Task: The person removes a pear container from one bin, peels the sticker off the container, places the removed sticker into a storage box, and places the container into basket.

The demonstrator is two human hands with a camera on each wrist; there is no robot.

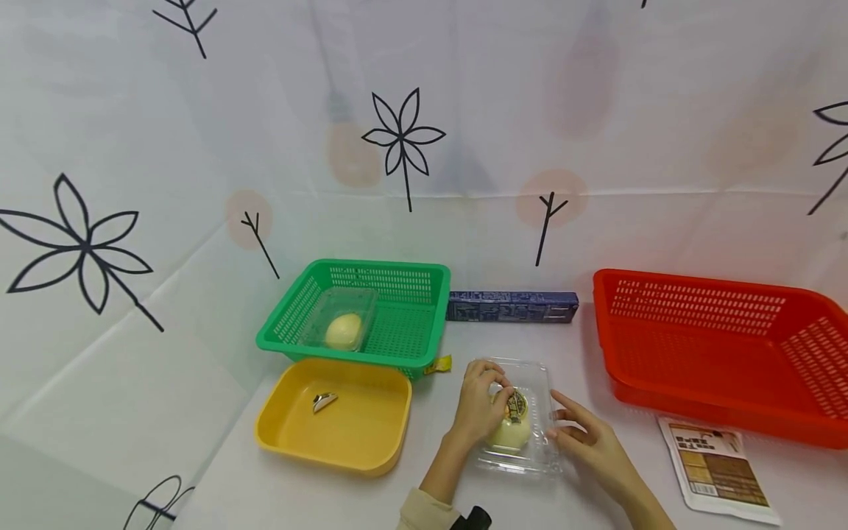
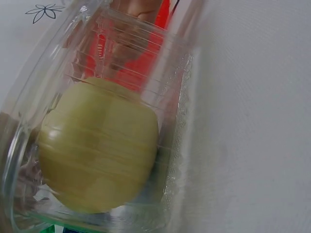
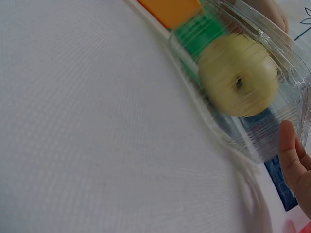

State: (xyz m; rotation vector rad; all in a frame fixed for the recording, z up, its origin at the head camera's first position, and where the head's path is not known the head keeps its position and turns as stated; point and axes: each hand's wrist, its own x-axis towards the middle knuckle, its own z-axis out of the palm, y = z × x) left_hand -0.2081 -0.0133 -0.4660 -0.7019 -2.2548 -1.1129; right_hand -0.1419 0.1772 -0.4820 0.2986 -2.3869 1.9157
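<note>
A clear plastic clamshell box (image 1: 530, 464) stands on the white table in the head view. Inside is one round pale yellow-green fruit (image 3: 238, 75), its dimpled end visible in the right wrist view. A round black-and-gold sticker (image 1: 516, 406) shows over the fruit. My left hand (image 1: 481, 401) has bent fingers at the sticker's left edge; whether they pinch or press it cannot be told. On the box's right side, my right hand (image 1: 592, 445) touches the wall with thumb and fingers extended. Box and fruit (image 2: 99, 145) fill much of the left wrist view.
Behind on the left, a green basket (image 1: 411, 350) holds another boxed fruit (image 1: 344, 331). A yellow tray (image 1: 338, 442) in front contains a small silvery item (image 1: 324, 401). A blue box (image 1: 512, 307) lies behind; a red basket (image 1: 715, 412) and a flat packet (image 1: 718, 471) are right.
</note>
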